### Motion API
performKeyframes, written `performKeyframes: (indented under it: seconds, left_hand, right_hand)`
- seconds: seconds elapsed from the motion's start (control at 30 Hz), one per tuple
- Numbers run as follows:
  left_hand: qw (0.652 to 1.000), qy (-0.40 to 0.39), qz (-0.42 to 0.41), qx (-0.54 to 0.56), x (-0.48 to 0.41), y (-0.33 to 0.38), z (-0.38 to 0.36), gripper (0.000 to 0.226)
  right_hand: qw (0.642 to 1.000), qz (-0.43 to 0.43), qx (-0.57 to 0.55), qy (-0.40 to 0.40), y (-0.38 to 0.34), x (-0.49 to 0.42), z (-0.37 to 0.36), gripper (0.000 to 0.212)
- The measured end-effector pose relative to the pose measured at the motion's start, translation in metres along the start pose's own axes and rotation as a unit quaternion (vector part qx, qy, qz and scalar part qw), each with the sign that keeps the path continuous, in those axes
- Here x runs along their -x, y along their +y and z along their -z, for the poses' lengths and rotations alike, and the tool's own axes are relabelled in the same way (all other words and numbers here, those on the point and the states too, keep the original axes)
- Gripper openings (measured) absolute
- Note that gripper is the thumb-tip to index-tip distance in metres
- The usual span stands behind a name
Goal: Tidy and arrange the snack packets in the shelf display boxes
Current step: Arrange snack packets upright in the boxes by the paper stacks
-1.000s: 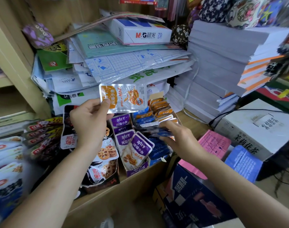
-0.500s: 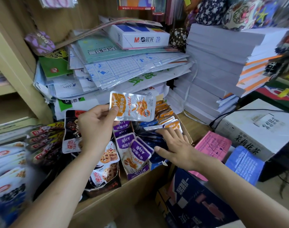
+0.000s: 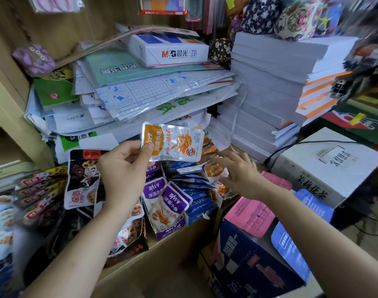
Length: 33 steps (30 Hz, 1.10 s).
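Observation:
My left hand [image 3: 122,176] pinches an orange-and-silver fish snack packet [image 3: 173,141] by its left edge, held flat above the display boxes. My right hand [image 3: 237,172] reaches with spread fingers over the orange packets [image 3: 215,171] standing in the rightmost box, touching them. Between the hands sit a box of blue packets [image 3: 196,194] and a purple display box [image 3: 168,230] with purple packets [image 3: 175,200]. A black lotus-root snack packet [image 3: 81,179] leans at the left.
Stacks of plastic-wrapped paper and a white copy-paper box [image 3: 168,49] pile up behind the snacks. White paper reams [image 3: 269,89] rise at the right. A blue carton [image 3: 254,263] and a white tea carton [image 3: 327,166] stand below right. More packets [image 3: 3,222] fill the left.
My left hand carried the orange packet rightward and slightly lower. My right hand moved from the blue packets to the orange packets at the right, its fingers spreading.

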<state>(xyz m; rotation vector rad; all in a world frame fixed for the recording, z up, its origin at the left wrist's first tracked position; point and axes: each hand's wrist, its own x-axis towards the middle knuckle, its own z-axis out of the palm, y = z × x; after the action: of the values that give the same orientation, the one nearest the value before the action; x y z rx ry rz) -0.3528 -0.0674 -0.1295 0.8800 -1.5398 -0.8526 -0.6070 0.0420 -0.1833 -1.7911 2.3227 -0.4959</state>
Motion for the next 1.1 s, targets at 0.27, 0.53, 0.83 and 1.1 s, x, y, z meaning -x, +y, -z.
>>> performKeyframes:
  seconds: [0.27, 0.53, 0.83, 1.1]
  left_hand:
    - [1.000, -0.001, 0.003, -0.003, -0.002, -0.007, -0.003, 0.005]
    - [1.000, 0.000, 0.003, -0.002, -0.002, -0.009, -0.002, 0.005]
    - [1.000, -0.002, 0.009, 0.003, 0.000, -0.008, 0.002, 0.005]
    - [1.000, -0.003, -0.006, -0.003, 0.000, -0.007, 0.002, 0.016]
  right_hand:
    - [0.996, 0.021, -0.073, 0.042, 0.008, 0.011, 0.021, 0.008]
    - [0.987, 0.014, -0.151, 0.045, 0.005, 0.002, 0.013, 0.019]
    - [0.984, -0.028, -0.160, 0.066, 0.006, -0.013, 0.000, 0.011]
    - [0.995, -0.053, -0.083, 0.020, 0.005, -0.020, 0.003, 0.043]
